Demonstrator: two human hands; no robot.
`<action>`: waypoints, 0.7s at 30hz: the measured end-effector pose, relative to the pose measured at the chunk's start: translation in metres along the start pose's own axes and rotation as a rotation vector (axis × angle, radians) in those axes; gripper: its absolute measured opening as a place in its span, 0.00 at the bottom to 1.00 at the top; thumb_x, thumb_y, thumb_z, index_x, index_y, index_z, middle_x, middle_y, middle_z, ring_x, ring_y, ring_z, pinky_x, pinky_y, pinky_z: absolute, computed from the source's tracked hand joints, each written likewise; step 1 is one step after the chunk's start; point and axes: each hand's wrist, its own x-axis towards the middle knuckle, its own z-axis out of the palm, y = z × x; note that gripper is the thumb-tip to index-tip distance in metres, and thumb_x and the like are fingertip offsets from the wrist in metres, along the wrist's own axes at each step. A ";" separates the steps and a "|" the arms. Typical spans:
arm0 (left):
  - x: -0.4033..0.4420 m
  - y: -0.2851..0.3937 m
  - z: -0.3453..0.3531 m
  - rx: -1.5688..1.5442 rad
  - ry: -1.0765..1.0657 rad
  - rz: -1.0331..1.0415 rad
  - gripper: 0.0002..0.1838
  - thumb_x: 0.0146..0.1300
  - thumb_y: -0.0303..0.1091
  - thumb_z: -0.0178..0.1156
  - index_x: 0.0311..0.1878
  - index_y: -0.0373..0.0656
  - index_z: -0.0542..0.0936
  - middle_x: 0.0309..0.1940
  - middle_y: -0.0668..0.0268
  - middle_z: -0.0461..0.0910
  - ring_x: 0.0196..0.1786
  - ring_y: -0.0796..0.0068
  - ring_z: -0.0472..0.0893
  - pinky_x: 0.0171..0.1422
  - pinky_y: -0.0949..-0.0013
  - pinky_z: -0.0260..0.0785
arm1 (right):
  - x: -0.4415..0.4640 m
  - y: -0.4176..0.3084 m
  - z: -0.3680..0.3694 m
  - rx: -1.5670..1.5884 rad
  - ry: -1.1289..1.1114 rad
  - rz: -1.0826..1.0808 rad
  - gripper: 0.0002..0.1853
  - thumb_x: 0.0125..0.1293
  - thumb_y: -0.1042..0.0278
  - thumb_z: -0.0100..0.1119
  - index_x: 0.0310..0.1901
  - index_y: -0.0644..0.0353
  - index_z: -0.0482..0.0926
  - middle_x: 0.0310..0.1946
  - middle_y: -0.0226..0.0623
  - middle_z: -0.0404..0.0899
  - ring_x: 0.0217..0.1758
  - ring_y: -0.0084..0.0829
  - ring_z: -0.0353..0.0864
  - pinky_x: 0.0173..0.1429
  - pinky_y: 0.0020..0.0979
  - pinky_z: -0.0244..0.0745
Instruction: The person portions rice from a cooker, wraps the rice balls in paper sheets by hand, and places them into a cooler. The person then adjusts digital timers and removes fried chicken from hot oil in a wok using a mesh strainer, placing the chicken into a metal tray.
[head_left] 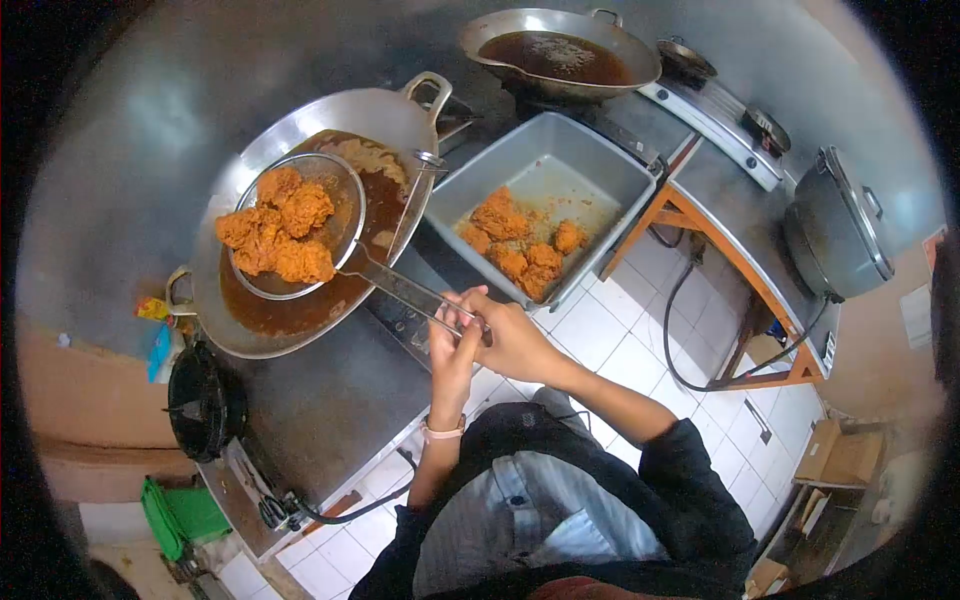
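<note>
A wire strainer [405, 290] with a long metal handle is held over the near wok [245, 165], which contains brown oil [250, 305]. Several pieces of golden fried chicken [285, 235] lie heaped in the strainer's mesh. Both my hands are closed together around the end of its handle: my left hand [452, 350], with a band at the wrist, and my right hand [518, 342]. Just right of the wok stands a grey plastic tub [590, 150], with several more chicken pieces [503, 217] and loose crumbs on its bottom.
Behind the tub is a second wok [640, 60] of oil. A gas stove [715, 130] and a large lidded pot [835, 220] stand on the right-hand table. Its black hose [668, 335] hangs above the tiled floor. At left are a black pan [205, 400] and scissors [270, 510].
</note>
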 end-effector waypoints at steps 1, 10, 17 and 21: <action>0.000 0.003 0.004 -0.022 0.001 0.024 0.23 0.58 0.17 0.47 0.56 0.40 0.56 0.54 0.55 0.67 0.51 0.75 0.69 0.53 0.75 0.65 | 0.000 -0.001 0.000 -0.008 0.014 -0.012 0.15 0.45 0.75 0.56 0.37 0.64 0.69 0.22 0.50 0.75 0.27 0.49 0.77 0.30 0.41 0.71; 0.033 0.051 0.008 0.125 0.037 0.180 0.26 0.55 0.15 0.49 0.56 0.39 0.53 0.51 0.54 0.69 0.44 0.78 0.72 0.50 0.74 0.68 | 0.037 -0.030 -0.002 0.117 0.125 -0.119 0.11 0.48 0.75 0.57 0.35 0.61 0.71 0.20 0.43 0.72 0.19 0.31 0.73 0.25 0.29 0.66; 0.048 0.076 0.024 0.062 -0.099 0.374 0.26 0.56 0.15 0.49 0.56 0.40 0.54 0.51 0.52 0.69 0.49 0.74 0.72 0.48 0.75 0.68 | 0.048 -0.066 -0.033 -0.024 0.057 -0.118 0.10 0.49 0.75 0.57 0.35 0.66 0.70 0.22 0.41 0.74 0.23 0.32 0.75 0.29 0.30 0.68; 0.031 0.047 0.023 0.021 0.025 0.315 0.24 0.56 0.15 0.48 0.54 0.41 0.55 0.52 0.53 0.70 0.47 0.77 0.72 0.45 0.77 0.69 | 0.038 -0.048 -0.023 0.080 0.000 -0.177 0.11 0.49 0.75 0.56 0.36 0.66 0.71 0.26 0.41 0.75 0.25 0.34 0.76 0.30 0.30 0.68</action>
